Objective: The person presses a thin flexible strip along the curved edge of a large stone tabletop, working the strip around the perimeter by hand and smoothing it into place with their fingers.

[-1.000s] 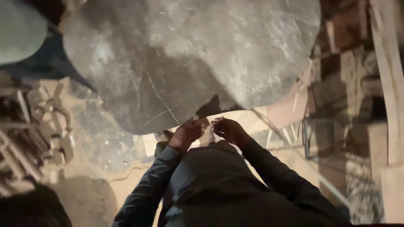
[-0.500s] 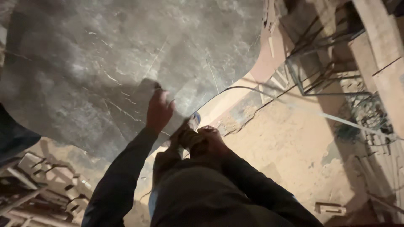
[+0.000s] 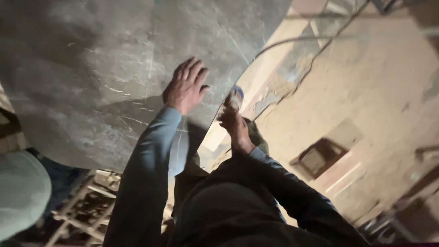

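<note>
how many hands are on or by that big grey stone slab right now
2. The left hand lies flat, fingers spread, on the grey stone slab. The right hand is at the slab's curved edge, gripping a small object.

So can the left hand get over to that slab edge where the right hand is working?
Probably yes: the left hand lies flat on the grey stone slab, beside the right hand at its edge, with bare stone between them.

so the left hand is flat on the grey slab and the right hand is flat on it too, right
Not quite. The left hand does lie flat on the slab, but the right hand is at the slab's edge, gripping a small object, as the head view shows.
</note>
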### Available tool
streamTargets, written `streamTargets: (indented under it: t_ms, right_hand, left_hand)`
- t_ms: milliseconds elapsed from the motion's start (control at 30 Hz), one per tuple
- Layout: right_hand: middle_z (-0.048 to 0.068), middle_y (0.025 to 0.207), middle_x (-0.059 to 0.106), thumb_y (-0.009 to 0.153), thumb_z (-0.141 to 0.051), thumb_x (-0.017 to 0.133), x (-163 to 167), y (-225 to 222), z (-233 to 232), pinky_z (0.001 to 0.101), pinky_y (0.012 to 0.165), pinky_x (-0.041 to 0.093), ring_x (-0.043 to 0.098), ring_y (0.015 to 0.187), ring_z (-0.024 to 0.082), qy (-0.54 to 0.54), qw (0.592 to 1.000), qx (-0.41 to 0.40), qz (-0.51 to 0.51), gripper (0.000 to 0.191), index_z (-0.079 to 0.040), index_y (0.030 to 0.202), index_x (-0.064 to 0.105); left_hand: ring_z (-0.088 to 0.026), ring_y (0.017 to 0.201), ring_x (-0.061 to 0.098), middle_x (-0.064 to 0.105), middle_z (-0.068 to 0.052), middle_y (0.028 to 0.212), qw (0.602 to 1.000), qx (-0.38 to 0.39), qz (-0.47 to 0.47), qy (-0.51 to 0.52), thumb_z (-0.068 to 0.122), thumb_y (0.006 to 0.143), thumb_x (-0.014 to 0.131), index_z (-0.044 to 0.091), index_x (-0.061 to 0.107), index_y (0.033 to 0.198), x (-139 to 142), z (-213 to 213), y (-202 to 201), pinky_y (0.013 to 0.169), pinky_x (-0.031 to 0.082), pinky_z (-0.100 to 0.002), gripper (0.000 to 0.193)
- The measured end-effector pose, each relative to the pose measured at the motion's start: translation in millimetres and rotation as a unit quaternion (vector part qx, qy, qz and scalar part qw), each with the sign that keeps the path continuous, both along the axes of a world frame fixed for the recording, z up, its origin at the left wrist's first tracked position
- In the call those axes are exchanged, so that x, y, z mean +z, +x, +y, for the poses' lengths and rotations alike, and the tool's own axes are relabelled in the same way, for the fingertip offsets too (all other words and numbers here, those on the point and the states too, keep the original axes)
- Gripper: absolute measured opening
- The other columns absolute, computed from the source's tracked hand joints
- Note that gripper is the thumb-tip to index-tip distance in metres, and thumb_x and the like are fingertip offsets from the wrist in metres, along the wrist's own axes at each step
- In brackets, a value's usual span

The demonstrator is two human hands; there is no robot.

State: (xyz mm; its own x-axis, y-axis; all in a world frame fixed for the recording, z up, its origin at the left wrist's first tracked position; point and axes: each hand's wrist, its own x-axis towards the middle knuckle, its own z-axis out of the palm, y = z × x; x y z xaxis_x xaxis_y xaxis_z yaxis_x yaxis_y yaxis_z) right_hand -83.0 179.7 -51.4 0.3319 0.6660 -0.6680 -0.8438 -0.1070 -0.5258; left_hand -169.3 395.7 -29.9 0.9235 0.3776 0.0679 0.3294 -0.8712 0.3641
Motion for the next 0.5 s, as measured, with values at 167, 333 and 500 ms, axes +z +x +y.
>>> streamTargets:
  t_ms: [167, 333, 500]
  right_hand:
    - [0.009, 0.133, 0.064, 0.106, -0.056, 0.033, -19, -61, 13, 0.043, 0.1, 0.05, 0.06, 0.123, 0.023, -0.042, 0.992, -0.082, -0.082, 0.065, -0.006, 0.141, 0.055]
    - [0.012, 0.132, 0.063, 0.112, -0.056, 0.03, -32, -109, 25, 0.0407, 0.105, 0.045, 0.058, 0.121, 0.024, -0.043, 0.979, -0.157, -0.125, 0.063, -0.004, 0.139, 0.053]
    - [0.012, 0.133, 0.062, 0.116, -0.052, 0.029, -43, -123, 29, 0.0355, 0.109, 0.044, 0.056, 0.122, 0.021, -0.021, 0.964, -0.168, -0.203, 0.064, 0.002, 0.138, 0.056]
  left_hand:
    - [-0.038, 0.15, 0.031, 0.043, -0.019, 0.156, 0.999, -0.034, -0.014, 0.023, 0.04, 0.097, 0.072, 0.003, 0.054, 0.144, 3, 1, -8, 0.126, 0.022, -0.053, 0.063]
    - [-0.035, 0.151, 0.031, 0.044, -0.016, 0.157, 0.999, -0.018, -0.033, 0.03, 0.037, 0.101, 0.072, 0.006, 0.053, 0.145, -1, 2, -15, 0.127, 0.02, -0.053, 0.057]
    - [-0.036, 0.151, 0.031, 0.044, -0.016, 0.156, 0.999, -0.022, -0.038, 0.005, 0.036, 0.102, 0.071, 0.006, 0.054, 0.147, -7, 3, -17, 0.127, 0.017, -0.055, 0.056]
